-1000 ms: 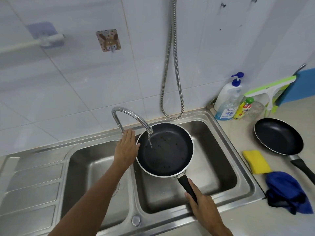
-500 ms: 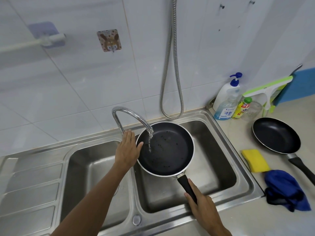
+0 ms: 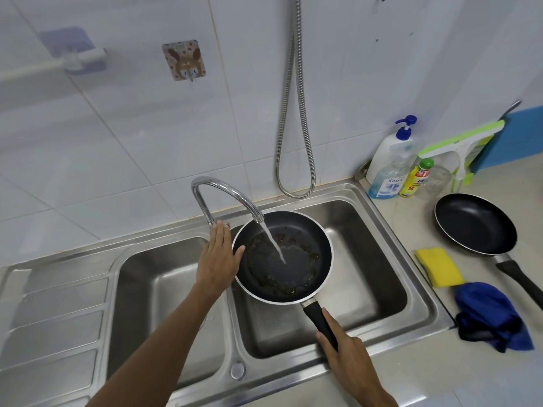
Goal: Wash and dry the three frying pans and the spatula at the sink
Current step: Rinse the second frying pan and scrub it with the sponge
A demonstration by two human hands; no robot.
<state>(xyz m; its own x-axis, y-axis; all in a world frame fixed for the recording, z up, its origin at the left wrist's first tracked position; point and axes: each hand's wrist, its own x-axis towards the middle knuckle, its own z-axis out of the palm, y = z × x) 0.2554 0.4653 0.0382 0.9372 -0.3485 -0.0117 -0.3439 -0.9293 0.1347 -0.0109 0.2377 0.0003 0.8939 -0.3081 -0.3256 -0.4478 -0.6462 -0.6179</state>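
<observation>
A black frying pan (image 3: 305, 245) with a pale rim hangs over the right sink basin (image 3: 379, 274), under the chrome tap (image 3: 226, 192). A full stream of water runs into it and spreads over brown residue. My right hand (image 3: 349, 359) grips its black handle. My left hand (image 3: 219, 259) lies with straight fingers at the tap's base, its thumb against the pan's rim. A second black frying pan (image 3: 476, 224) rests on the counter at the right. A third pan and the spatula are not in view.
A yellow sponge (image 3: 439, 267) and a crumpled blue cloth (image 3: 493, 315) lie on the counter right of the sink. A soap pump bottle (image 3: 390, 165), a small yellow bottle (image 3: 415, 179) and a green-and-white squeegee (image 3: 458, 145) stand by the wall. A metal hose (image 3: 293, 118) hangs behind the sink.
The water has grown from a thin trickle to a full stream and now pools in the pan. My left hand stays at the tap's base; my right hand still holds the handle.
</observation>
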